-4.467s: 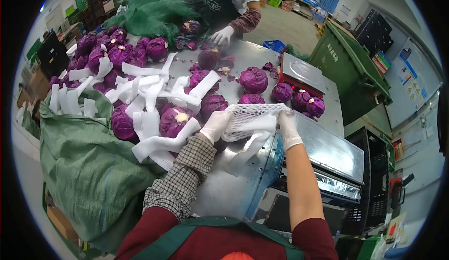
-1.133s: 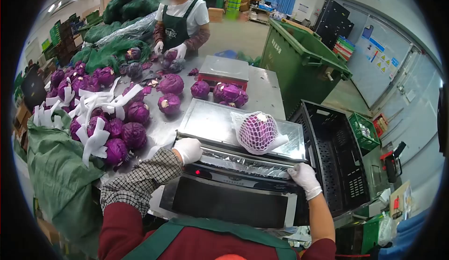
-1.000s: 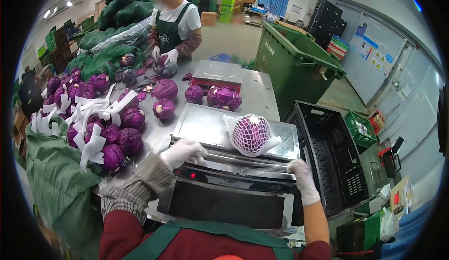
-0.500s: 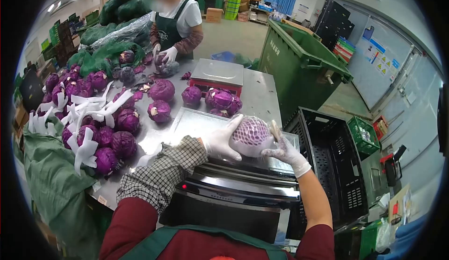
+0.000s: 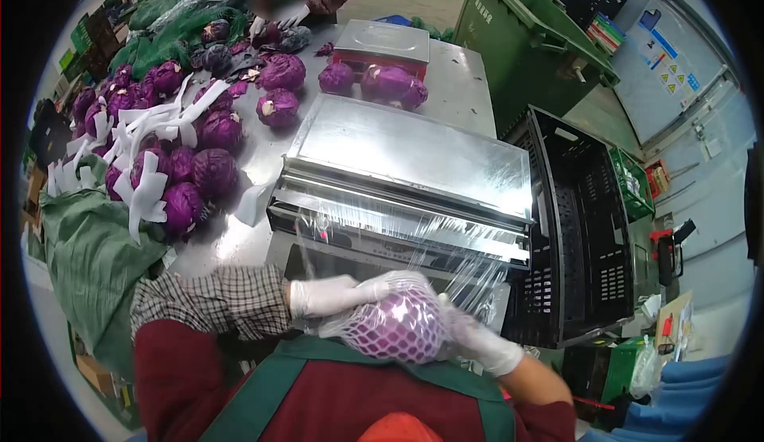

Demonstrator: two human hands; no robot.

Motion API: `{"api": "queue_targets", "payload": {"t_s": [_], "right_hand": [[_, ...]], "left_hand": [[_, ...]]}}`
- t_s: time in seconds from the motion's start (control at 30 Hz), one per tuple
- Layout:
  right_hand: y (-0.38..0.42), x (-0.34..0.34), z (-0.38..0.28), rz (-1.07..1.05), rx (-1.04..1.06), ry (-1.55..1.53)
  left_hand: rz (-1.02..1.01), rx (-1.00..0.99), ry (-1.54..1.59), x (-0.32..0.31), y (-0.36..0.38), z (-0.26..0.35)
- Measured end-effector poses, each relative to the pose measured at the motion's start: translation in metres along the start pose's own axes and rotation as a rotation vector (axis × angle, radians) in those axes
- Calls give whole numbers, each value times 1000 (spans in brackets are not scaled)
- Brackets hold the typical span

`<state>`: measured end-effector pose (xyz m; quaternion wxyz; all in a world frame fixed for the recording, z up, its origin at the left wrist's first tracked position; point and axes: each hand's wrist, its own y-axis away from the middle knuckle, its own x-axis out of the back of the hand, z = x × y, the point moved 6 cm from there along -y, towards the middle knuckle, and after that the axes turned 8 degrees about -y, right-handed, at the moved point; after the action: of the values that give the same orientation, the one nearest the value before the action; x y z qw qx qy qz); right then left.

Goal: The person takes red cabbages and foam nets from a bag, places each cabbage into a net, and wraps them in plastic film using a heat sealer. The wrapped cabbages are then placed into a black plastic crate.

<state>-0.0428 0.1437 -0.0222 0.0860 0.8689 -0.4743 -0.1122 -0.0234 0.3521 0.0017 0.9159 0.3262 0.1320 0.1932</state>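
A red cabbage in a white foam net is held close against my chest. Clear plastic film stretches from the wrapping machine down over it. My left hand, white-gloved, lies over the cabbage's upper left side. On its right side is my right hand, gloved too, pressing the film against it. The fingertips of both hands are partly hidden by film and blur.
Bare red cabbages and white foam nets are heaped on the left. Behind the machine stands a scale. To the right are a black crate and a green bin. A co-worker's gloved hands handle cabbage leaves opposite.
Both hands have drawn the netted cabbage from above the machine toward my chest. Film now stretches between it and the machine. My view has tilted downward.
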Motion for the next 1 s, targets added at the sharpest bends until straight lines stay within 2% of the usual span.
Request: {"api": "queue_targets", "payload": {"t_s": [0.07, 0.1, 0.17, 0.23, 0.27, 0.3, 0.37, 0.4, 0.5, 0.53, 0.57, 0.63, 0.7, 0.73, 0.77, 0.8, 0.83, 0.9, 0.93, 0.97, 1.0], "right_hand": [[10, -23, -10, -73, 147, 585], [24, -13, 15, -6, -166, 219], [43, -11, 17, 59, -324, 100], [58, -25, -33, 55, -16, 613], [64, -27, -40, 189, 249, 852], [73, -20, -20, 254, 233, 741], [90, -4, 19, 373, 192, 515], [93, -12, 13, 416, 0, 97], [96, -12, -2, 443, 105, -105], [97, -5, -10, 499, 133, -108], [98, 5, -17, 554, 154, -109], [104, 22, 4, 589, 115, -191], [115, 15, 23, 507, 12, -468], [119, 5, 29, 433, -44, -649], [128, 1, 58, 449, -78, -761], [138, -8, 99, 462, -111, -869], [148, -11, 133, 478, -145, -980], [122, -51, 133, 610, -392, -656], [103, -66, 126, 622, -426, -556], [77, -80, 117, 599, -379, -533], [50, -94, 110, 582, -315, -547]], "left_hand": [[-74, -138, 517, -21, -9, -7], [-101, -143, 720, -26, -4, -4], [-62, 16, 589, -25, 5, -18], [17, 226, 353, -12, 3, -64], [124, -8, 91, -10, 19, -48], [288, -204, -193, -9, 39, -31], [745, -806, -1086, -9, 60, -40], [728, -783, -1016, -12, 60, -50], [643, -626, 131, -8, 62, -61], [718, -651, 28, -7, 73, -46], [810, -566, 99, -1, 79, -39], [894, -414, 434, 13, 94, -33], [690, -306, 574, 13, 88, -71], [726, -213, 506, 15, 86, -102], [759, -128, 436, 9, 84, -127], [629, -49, 675, -11, 81, -133], [586, -86, 731, -21, 72, -158], [612, 77, 516, -35, 35, -185], [622, 155, 266, -40, 24, -170], [552, 68, 408, -49, -9, -182], [548, -171, 166, -53, -31, -169]]}}
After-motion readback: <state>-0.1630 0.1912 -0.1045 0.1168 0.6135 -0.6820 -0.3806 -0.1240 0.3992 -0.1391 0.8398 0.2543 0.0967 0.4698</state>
